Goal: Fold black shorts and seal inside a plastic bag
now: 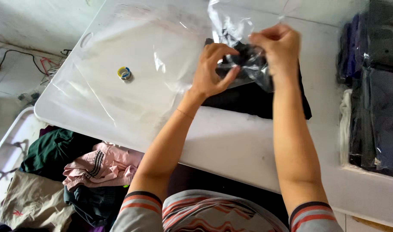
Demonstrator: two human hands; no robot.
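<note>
Both my hands are raised over a white table (230, 141), gripping a clear plastic bag (230, 25) with a dark folded garment (243, 60) at its mouth. My left hand (211, 68) pinches the bag and dark cloth from the left. My right hand (278, 45) clutches the bag's edge from the right. Under the hands lies a black folded garment (252, 101) flat on the table.
A stack of clear plastic bags (132, 64) is spread on the table's left, with a small roll of tape (124, 73) on it. Packed dark garments (376, 94) are piled at the right. A white basket (7, 141) of mixed clothes (102, 165) stands at the lower left.
</note>
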